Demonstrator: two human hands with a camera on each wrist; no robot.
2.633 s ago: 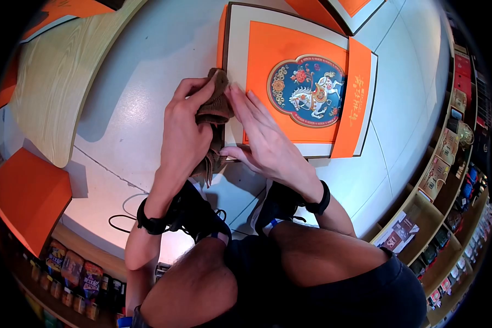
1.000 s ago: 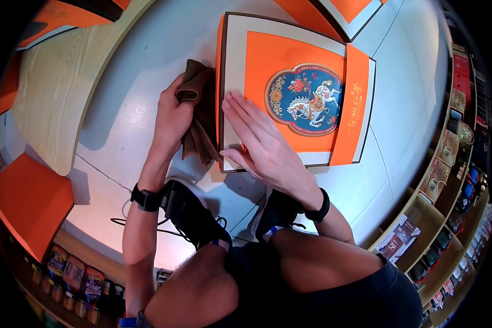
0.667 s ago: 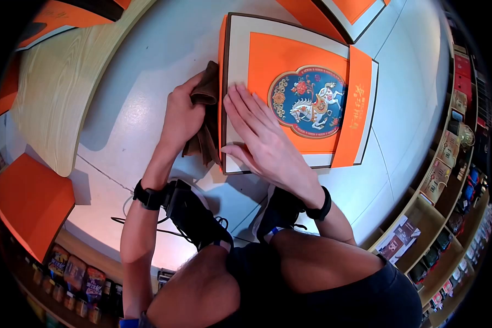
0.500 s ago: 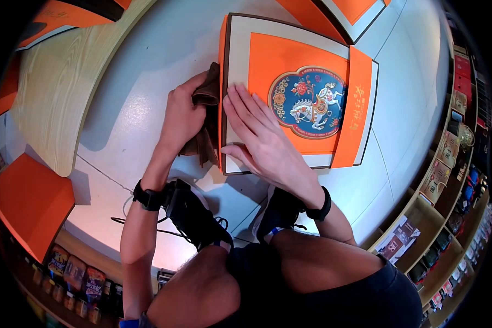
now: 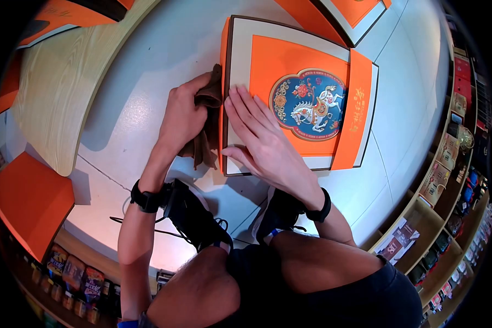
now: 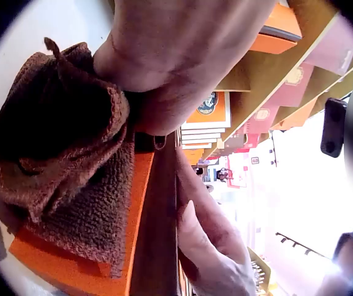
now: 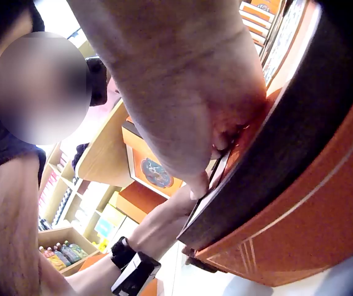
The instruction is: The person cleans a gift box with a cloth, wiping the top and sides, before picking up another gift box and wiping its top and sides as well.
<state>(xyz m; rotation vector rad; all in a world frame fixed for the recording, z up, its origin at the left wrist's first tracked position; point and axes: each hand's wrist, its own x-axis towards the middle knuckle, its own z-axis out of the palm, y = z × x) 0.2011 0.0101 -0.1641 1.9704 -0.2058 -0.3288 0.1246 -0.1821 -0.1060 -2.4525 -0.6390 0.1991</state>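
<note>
An orange gift box (image 5: 300, 49) with a cream border and a blue horse emblem (image 5: 311, 104) lies on the tiled floor. My right hand (image 5: 268, 136) rests flat on its lid near the left edge, fingers straight. At the box's left side my left hand (image 5: 183, 117) grips a crumpled brown cloth (image 5: 205, 142). In the left wrist view the cloth (image 6: 71, 154) hangs in folds against the orange side of the box, below the dark lid edge. The left fingertips are hidden behind the cloth.
Another orange box (image 5: 333, 22) stands just beyond this one. A pale wooden tabletop (image 5: 60, 82) is at the upper left, an orange panel (image 5: 33, 202) below it. Stocked shelves (image 5: 437, 218) line the right side; a cable (image 5: 123, 220) lies near the left shoe.
My left hand with the cloth swung left away from the box edge, then came back against its side and slid slightly. The right hand has stayed on the lid.
</note>
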